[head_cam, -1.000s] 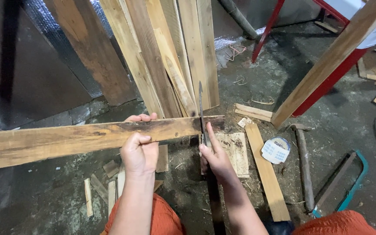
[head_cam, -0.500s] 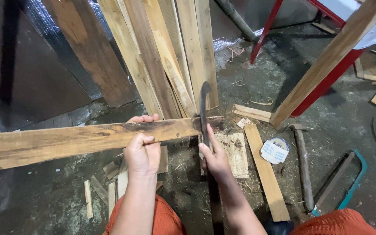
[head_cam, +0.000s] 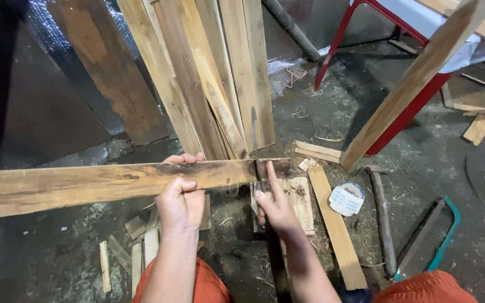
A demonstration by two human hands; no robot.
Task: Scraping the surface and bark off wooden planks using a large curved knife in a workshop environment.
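Note:
A long weathered wooden plank [head_cam: 85, 182] lies crosswise in front of me, its right end near the middle of the view. My left hand [head_cam: 181, 199] grips it from the near side, thumb over the top face. My right hand [head_cam: 276, 207] holds the handle of a hand saw, index finger stretched along it. The thin saw blade [head_cam: 254, 132] stands upright in a cut close to the plank's right end and points away from me. Beneath that end rests a small wooden block [head_cam: 298, 205].
Several planks [head_cam: 214, 78] lean against the far wall. A slanted beam [head_cam: 416, 78] crosses a red-legged table [head_cam: 411, 106]. On the dirty floor lie a hammer [head_cam: 381, 216], a green-framed saw [head_cam: 433, 244], a flat slat [head_cam: 335, 224], a white label and wood scraps [head_cam: 136, 247].
The saw has moved along its stroke in the cut, the blade sitting lower and nearer me than a second ago. My left hand keeps the same grip on the plank.

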